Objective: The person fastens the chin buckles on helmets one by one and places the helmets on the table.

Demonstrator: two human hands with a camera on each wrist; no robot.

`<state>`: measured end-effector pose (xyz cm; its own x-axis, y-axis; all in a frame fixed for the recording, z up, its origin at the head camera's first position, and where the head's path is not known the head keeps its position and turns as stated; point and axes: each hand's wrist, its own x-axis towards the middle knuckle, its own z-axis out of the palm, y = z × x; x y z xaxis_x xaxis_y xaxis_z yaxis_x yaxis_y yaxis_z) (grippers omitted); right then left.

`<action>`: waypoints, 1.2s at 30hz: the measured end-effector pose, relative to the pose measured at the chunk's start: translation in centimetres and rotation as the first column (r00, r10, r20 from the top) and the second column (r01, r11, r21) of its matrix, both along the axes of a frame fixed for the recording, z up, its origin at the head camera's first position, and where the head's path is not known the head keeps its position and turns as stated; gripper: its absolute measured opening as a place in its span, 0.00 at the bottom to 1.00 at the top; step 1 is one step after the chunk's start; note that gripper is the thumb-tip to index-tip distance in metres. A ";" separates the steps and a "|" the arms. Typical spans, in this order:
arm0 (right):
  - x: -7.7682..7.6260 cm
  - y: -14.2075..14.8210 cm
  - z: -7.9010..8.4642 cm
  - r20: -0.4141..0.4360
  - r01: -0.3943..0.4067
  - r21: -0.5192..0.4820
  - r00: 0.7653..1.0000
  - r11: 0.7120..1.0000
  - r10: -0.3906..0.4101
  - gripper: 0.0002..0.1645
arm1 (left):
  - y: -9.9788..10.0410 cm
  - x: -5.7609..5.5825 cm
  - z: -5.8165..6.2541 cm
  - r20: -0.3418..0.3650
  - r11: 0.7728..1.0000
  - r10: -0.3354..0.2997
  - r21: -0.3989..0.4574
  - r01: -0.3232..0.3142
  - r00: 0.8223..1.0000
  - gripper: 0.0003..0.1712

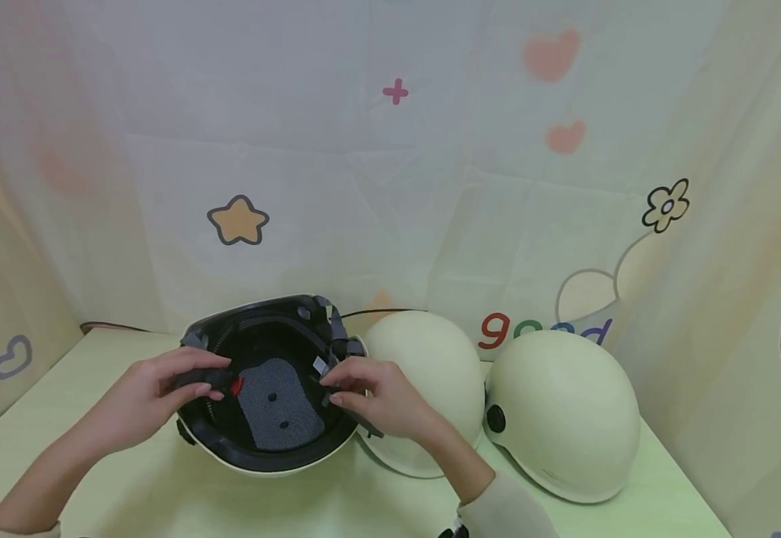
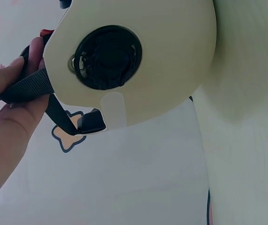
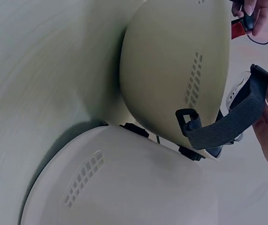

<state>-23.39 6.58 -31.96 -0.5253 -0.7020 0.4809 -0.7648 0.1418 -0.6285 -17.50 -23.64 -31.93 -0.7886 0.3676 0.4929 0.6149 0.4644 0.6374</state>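
Observation:
A cream helmet [image 1: 281,407] lies upside down on the table, its black padded inside facing up. Over its left rim my left hand [image 1: 161,385] pinches a black chin-strap buckle [image 1: 202,377] with a red tab between thumb and fingers. In the left wrist view, a dark strap [image 2: 28,86] runs from that hand to the shell. At the right rim, my right hand [image 1: 380,392] pinches the other end of the chin strap. In the right wrist view, this dark webbing [image 3: 227,124] loops down outside the shell, with a black slider at its lower end. The two strap ends are apart.
Two more cream helmets stand dome up to the right: a middle one [image 1: 424,396] beside the overturned helmet, and another [image 1: 572,411] farther right with a black round fitting. A printed curtain [image 1: 336,187] hangs behind the pale table [image 1: 128,478].

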 end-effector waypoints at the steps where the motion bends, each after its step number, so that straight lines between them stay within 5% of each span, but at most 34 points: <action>1: 0.1 -0.1 0.1 0.015 -0.002 -0.004 1.000 1.000 0.002 0.09 | 0.0 0.0 0.0 0.000 1.000 -0.019 0.007 0.019 1.000 0.21; 6: 0.3 -0.4 0.5 0.093 -0.003 -0.033 0.996 0.999 0.006 0.09 | 0.1 0.1 0.2 0.020 1.000 0.021 -0.008 -0.021 1.000 0.20; 10: 0.4 -0.7 0.3 0.141 -0.006 -0.056 0.990 0.998 0.014 0.09 | 0.4 0.4 0.5 0.103 0.993 0.113 -0.031 -0.110 0.988 0.19; 14: 0.4 -0.9 -0.2 0.171 0.001 -0.065 0.985 0.998 0.011 0.09 | 0.8 0.5 0.6 0.179 0.994 0.111 -0.018 -0.109 0.978 0.18; 20: 0.4 -0.9 -0.8 0.200 0.026 -0.070 0.980 0.997 -0.011 0.09 | 1.4 0.7 0.0 0.114 0.995 0.096 -0.025 -0.093 0.989 0.17; 26: 0.3 -0.6 -0.6 0.192 0.054 -0.083 0.981 0.995 -0.038 0.10 | 2.5 1.1 -0.8 0.121 0.995 0.100 -0.010 -0.100 0.988 0.18; 32: 0.3 -0.6 -0.4 0.201 0.059 -0.088 0.979 0.994 -0.041 0.10 | 4.5 1.9 -1.3 -0.015 0.990 0.141 -0.021 -0.142 0.990 0.23; 36: 0.2 -0.6 -0.5 0.206 0.055 -0.082 0.978 0.995 -0.037 0.10 | 5.7 2.2 -1.2 0.000 0.988 0.155 -0.013 -0.155 0.988 0.22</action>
<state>-23.22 5.93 -32.45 -0.6498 -0.6348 0.4181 -0.6128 0.1121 -0.7823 -15.27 -17.90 -33.15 -0.8370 0.2468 0.4884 0.5342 0.5623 0.6313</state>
